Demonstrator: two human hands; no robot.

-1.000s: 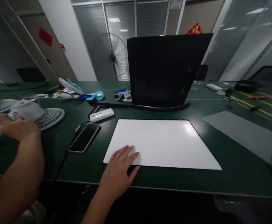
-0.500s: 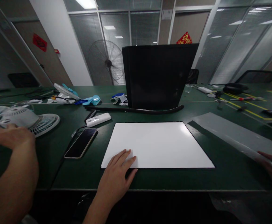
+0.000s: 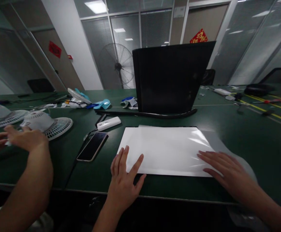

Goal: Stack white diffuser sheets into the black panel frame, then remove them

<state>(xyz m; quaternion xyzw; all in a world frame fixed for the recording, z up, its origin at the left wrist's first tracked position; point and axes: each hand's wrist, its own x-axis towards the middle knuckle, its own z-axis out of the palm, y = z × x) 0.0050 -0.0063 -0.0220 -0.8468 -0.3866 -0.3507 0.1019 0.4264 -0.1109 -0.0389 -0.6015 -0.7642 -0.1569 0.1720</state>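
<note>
White board (image 3: 164, 148) lies flat on the green bench (image 3: 239, 129), long axis left-right, a clear film (image 3: 223, 151) draped across it. Left hand (image 3: 124, 180) presses its near-left corner, fingers spread; right hand (image 3: 227, 170) lies flat on the film at the near-right corner, fingers apart.

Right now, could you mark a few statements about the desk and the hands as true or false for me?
1. The left hand lies flat at the near left corner of the white sheet. True.
2. The right hand holds the phone. False: it presses on a translucent film laid over the white sheet; the phone lies untouched to the left of the sheet.
3. A black panel stands upright behind the white sheet. True.
4. The white fan parts sit on the right side of the table. False: they are on the left, by a co-worker's hand.
</note>
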